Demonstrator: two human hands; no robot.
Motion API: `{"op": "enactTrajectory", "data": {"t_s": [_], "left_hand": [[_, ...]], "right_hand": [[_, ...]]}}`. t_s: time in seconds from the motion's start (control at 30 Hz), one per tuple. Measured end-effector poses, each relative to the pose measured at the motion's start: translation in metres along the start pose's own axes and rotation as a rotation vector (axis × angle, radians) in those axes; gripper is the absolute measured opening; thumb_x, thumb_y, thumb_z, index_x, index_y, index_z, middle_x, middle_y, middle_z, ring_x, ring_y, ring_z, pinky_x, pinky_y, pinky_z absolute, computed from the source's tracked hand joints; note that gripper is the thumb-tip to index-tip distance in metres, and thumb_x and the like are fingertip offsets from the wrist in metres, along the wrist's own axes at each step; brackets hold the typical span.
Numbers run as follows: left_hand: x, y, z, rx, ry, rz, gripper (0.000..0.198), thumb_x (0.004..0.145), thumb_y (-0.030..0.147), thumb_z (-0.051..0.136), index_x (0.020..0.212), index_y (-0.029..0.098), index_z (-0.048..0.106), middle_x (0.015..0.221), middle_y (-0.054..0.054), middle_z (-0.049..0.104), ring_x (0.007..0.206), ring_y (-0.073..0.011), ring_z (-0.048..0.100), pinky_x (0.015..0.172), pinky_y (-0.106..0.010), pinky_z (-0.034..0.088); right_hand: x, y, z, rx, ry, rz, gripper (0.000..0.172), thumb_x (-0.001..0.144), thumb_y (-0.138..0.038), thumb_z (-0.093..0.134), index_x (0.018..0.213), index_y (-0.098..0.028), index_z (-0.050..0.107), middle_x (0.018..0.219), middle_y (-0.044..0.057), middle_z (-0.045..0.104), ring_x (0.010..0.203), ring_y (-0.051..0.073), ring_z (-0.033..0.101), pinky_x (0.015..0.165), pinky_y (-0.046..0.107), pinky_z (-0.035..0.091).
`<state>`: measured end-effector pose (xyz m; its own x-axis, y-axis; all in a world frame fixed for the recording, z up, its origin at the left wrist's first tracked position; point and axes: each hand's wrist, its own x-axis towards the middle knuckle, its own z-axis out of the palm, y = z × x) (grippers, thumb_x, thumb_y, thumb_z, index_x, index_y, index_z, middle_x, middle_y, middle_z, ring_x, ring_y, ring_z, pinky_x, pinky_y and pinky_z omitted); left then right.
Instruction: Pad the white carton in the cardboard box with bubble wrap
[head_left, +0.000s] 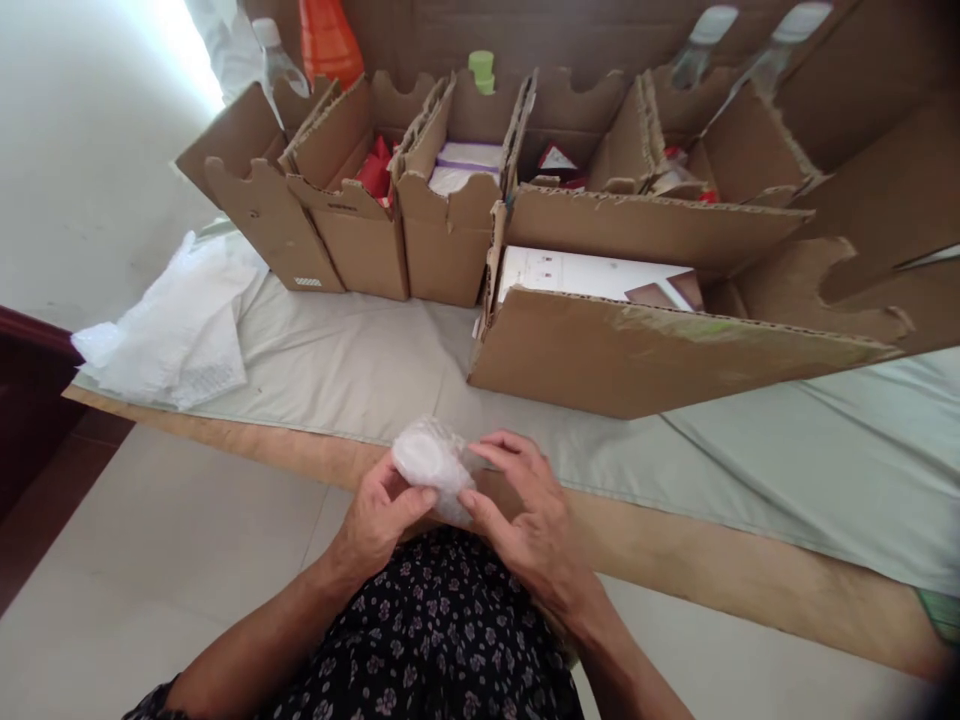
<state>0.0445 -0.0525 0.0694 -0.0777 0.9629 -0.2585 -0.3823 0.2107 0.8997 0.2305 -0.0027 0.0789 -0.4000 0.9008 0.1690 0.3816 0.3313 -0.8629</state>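
A small object wrapped in bubble wrap (431, 462) is held up at the front edge of the cloth-covered surface. Its round whitish end faces up toward the camera, and the plastic hides what is inside. On its left side my left hand (380, 515) grips it, thumb across the front. My right hand (525, 500) is at the other side, fingers apart, with the thumb touching the wrap's lower right and the index fingertip near its upper right edge.
Loose bubble wrap sheets (176, 320) lie on the pale green cloth (330, 350) at the left. Cardboard compartments (442, 245) behind hold red items and white packs. A longer cardboard bin (637, 355) at the right holds a white box (585, 272). Bottles stand at the back.
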Motion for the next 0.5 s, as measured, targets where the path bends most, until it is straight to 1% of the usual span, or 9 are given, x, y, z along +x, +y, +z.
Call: {"op": "enactTrajectory", "data": {"t_s": [0.03,0.1,0.13,0.17,0.2,0.27,0.33,0.43,0.5], "left_hand": [[-0.001,0.004,0.001,0.106,-0.045,0.011,0.030,0.084,0.029,0.074,0.112,0.019,0.070,0.104,-0.005,0.077,0.098,-0.0207,0.071,0.090,-0.030,0.054],[-0.003,0.015,0.005,0.363,-0.179,0.045,0.021,0.085,0.023,0.068,0.105,0.018,0.071,0.097,-0.004,0.075,0.091,-0.0193,0.069,0.083,-0.028,0.053],[-0.004,0.020,0.009,0.484,-0.257,0.068,0.018,0.083,0.019,0.066,0.101,0.018,0.071,0.094,-0.004,0.074,0.088,-0.0190,0.067,0.080,-0.028,0.052],[-0.003,0.025,0.012,0.581,-0.329,0.092,0.018,0.082,0.017,0.064,0.098,0.018,0.071,0.093,-0.003,0.073,0.087,-0.0188,0.066,0.079,-0.027,0.051],[-0.003,0.028,0.016,0.648,-0.383,0.105,0.019,0.081,0.017,0.064,0.098,0.018,0.071,0.091,-0.003,0.073,0.085,-0.0186,0.065,0.077,-0.027,0.050],[-0.001,0.029,0.021,0.695,-0.414,0.069,0.022,0.081,0.020,0.064,0.101,0.018,0.071,0.091,-0.003,0.072,0.082,-0.0182,0.065,0.076,-0.027,0.050],[0.001,0.026,0.022,0.643,-0.384,-0.006,0.034,0.080,0.026,0.067,0.113,0.019,0.070,0.101,-0.004,0.073,0.088,-0.0197,0.066,0.079,-0.028,0.052],[0.002,0.019,0.018,0.564,-0.388,-0.098,0.050,0.080,0.032,0.069,0.129,0.021,0.064,0.118,-0.007,0.071,0.099,-0.0225,0.066,0.084,-0.030,0.053],[0.002,0.017,0.015,0.580,-0.407,-0.125,0.044,0.085,0.035,0.067,0.127,0.021,0.066,0.114,-0.007,0.072,0.095,-0.0215,0.065,0.081,-0.029,0.052]], "right_hand": [[-0.002,0.000,-0.008,0.032,-0.028,0.022,0.049,0.092,-0.038,0.071,0.139,-0.027,0.060,0.140,0.010,0.059,0.126,0.028,0.058,0.110,0.047,0.045],[-0.003,-0.002,-0.025,0.143,-0.163,0.070,0.080,0.084,-0.045,0.079,0.154,-0.028,0.044,0.149,0.011,0.053,0.130,0.028,0.057,0.111,0.045,0.046],[-0.003,-0.005,-0.032,0.192,-0.239,0.094,0.091,0.080,-0.047,0.083,0.157,-0.029,0.039,0.151,0.010,0.053,0.129,0.028,0.057,0.111,0.044,0.046],[-0.003,-0.009,-0.038,0.227,-0.302,0.111,0.093,0.077,-0.047,0.086,0.156,-0.029,0.040,0.150,0.009,0.055,0.128,0.027,0.058,0.110,0.042,0.047],[-0.002,-0.012,-0.043,0.246,-0.345,0.126,0.085,0.077,-0.044,0.085,0.151,-0.028,0.047,0.145,0.008,0.059,0.125,0.026,0.060,0.108,0.040,0.048],[-0.001,-0.019,-0.050,0.253,-0.367,0.151,0.050,0.084,-0.035,0.078,0.132,-0.026,0.064,0.126,0.004,0.070,0.111,0.022,0.066,0.098,0.034,0.052],[-0.002,-0.022,-0.055,0.238,-0.295,0.183,0.024,0.090,-0.028,0.067,0.113,-0.024,0.070,0.105,0.002,0.074,0.094,0.018,0.067,0.084,0.029,0.053],[-0.007,-0.020,-0.060,0.199,-0.135,0.238,0.021,0.090,-0.032,0.065,0.109,-0.022,0.069,0.094,0.001,0.073,0.085,0.017,0.065,0.076,0.027,0.052],[-0.010,-0.016,-0.062,0.199,-0.152,0.254,0.031,0.087,-0.034,0.069,0.116,-0.023,0.067,0.098,0.002,0.072,0.087,0.018,0.066,0.077,0.027,0.053]]}}
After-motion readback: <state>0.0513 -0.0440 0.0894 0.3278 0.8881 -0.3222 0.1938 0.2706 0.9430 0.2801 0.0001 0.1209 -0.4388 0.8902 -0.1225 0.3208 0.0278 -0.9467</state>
